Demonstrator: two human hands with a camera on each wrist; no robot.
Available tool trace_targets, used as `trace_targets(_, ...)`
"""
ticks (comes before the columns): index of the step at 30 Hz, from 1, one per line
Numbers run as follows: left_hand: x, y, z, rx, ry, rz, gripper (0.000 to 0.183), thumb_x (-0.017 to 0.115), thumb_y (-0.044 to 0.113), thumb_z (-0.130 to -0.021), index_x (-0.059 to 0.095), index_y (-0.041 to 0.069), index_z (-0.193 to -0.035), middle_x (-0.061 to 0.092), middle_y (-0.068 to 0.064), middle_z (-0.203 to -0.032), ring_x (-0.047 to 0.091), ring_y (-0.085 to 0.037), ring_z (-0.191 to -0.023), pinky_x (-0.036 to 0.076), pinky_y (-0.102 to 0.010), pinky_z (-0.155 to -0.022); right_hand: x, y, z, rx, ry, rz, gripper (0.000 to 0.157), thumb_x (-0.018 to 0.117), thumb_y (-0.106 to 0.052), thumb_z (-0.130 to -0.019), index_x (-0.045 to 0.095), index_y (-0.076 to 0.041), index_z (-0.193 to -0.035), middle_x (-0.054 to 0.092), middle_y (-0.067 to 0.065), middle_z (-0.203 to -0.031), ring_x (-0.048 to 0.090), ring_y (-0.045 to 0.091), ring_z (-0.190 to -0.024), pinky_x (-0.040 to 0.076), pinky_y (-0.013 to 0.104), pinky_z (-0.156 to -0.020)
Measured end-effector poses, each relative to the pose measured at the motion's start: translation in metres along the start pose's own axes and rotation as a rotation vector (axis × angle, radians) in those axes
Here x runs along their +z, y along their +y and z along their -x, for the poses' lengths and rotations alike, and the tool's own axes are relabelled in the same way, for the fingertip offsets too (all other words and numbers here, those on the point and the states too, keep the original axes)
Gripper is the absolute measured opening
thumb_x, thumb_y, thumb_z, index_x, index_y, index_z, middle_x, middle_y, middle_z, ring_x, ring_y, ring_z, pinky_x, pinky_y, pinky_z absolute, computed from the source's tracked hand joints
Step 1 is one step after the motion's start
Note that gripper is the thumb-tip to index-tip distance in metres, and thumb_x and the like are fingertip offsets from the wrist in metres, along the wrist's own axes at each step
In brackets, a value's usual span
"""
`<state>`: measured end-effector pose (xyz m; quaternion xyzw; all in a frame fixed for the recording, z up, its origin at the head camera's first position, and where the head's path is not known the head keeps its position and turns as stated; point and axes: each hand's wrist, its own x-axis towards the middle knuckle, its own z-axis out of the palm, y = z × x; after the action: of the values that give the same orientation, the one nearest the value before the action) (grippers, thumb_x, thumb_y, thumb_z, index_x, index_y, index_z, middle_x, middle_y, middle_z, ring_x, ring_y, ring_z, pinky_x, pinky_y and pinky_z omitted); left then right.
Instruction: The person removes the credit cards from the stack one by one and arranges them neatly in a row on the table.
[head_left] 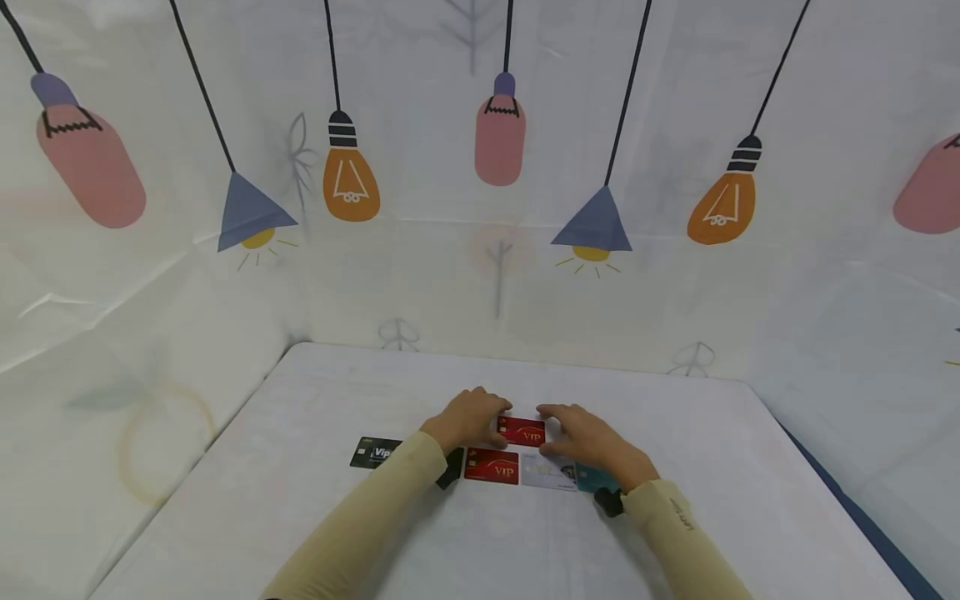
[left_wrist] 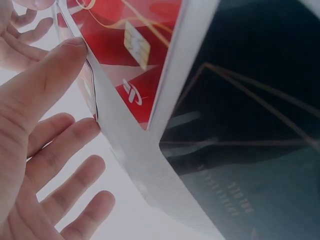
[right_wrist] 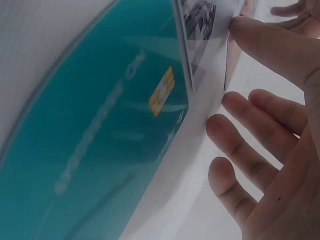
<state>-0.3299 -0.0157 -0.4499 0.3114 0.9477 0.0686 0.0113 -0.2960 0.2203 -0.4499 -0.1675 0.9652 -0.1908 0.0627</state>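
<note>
A red VIP card (head_left: 521, 431) lies between my two hands, above a row of other cards. My left hand (head_left: 467, 419) is at its left end, thumb and index fingertips right at the edge, the other fingers (left_wrist: 85, 172) loosely spread. At the right end, my right hand (head_left: 588, 437) has its thumb and index fingertips close to the edge, its other fingers (right_wrist: 240, 155) relaxed. Just below lie a second red VIP card (head_left: 491, 466), a pale card (head_left: 548, 472) and a teal card (right_wrist: 110, 115), the last partly hidden by my right hand.
A black Vip card (head_left: 375, 452) lies at the row's left end. A dark green card (left_wrist: 250, 125), mostly covered by my left wrist in the head view, lies beside the lower red card. The white table (head_left: 375, 375) meets a patterned sheet wall (head_left: 435, 275) behind.
</note>
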Motion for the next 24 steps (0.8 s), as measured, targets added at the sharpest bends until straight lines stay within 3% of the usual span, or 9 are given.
trace_targets(18,-0.004,0.006,-0.002,-0.001,-0.035,-0.037,0.069,0.083,0.047,-0.083,0.060,0.018,-0.141,0.067,0.003,-0.128,0.057,-0.018,-0.112,0.046,-0.038,-0.101,-0.004,-0.012,-0.002,-0.038,0.007,0.095,0.068,0.085,-0.032,-0.084,0.058,-0.017,-0.144,0.066,0.000,-0.126,0.057,0.023,-0.115,0.047,0.051,-0.101)
trace_targets(24,-0.003,0.007,-0.001,-0.002,-0.075,-0.061,0.063,0.079,0.047,-0.087,0.060,0.019,-0.141,0.062,0.000,-0.129,0.057,-0.018,-0.115,0.046,-0.038,-0.101,-0.005,-0.013,-0.002,-0.040,-0.006,0.106,0.067,0.084,-0.033,-0.084,0.058,-0.016,-0.144,0.065,0.001,-0.127,0.057,0.024,-0.117,0.047,0.051,-0.102)
